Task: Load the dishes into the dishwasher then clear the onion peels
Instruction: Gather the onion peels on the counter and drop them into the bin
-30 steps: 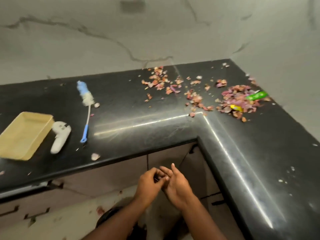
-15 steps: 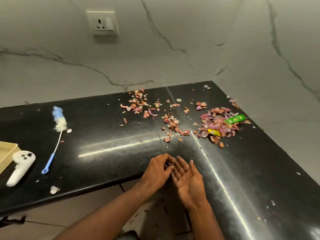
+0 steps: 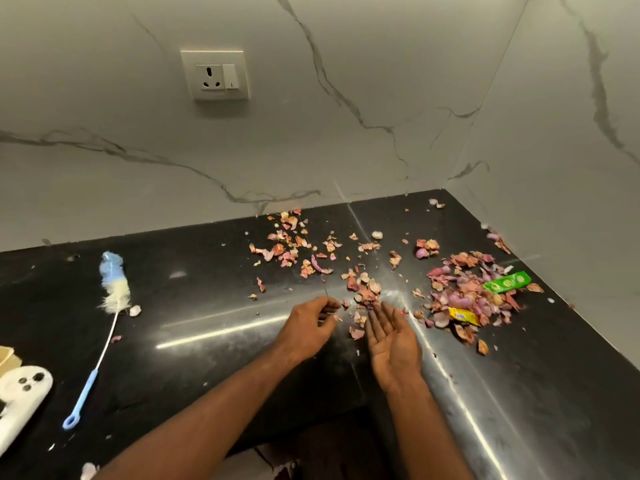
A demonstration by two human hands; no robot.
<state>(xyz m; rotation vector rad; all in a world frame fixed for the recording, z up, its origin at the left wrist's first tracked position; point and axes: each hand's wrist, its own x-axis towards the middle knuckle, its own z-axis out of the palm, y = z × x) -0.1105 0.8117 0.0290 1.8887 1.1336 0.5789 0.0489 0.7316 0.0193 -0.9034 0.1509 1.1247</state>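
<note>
Pink and brown onion peels [image 3: 464, 292] lie scattered over the corner of the black countertop [image 3: 207, 306], thickest at the right near the wall, with a smaller cluster [image 3: 363, 289] in the middle. My left hand [image 3: 308, 323] hovers over the counter with its fingers loosely curled, fingertips next to the middle cluster. My right hand [image 3: 391, 337] lies palm up with straight fingers, its fingertips touching the near edge of that cluster. Neither hand holds anything that I can see.
A green wrapper [image 3: 507, 282] and a yellow wrapper [image 3: 462, 315] lie in the right-hand pile. A blue-handled bottle brush [image 3: 104, 323] lies at the left. A white controller [image 3: 20, 400] sits at the left edge. A wall socket [image 3: 214, 74] is above.
Both hands have risen from below the counter edge and moved forward onto the countertop, up to the middle cluster of peels. The view has tilted upward and shifted right.
</note>
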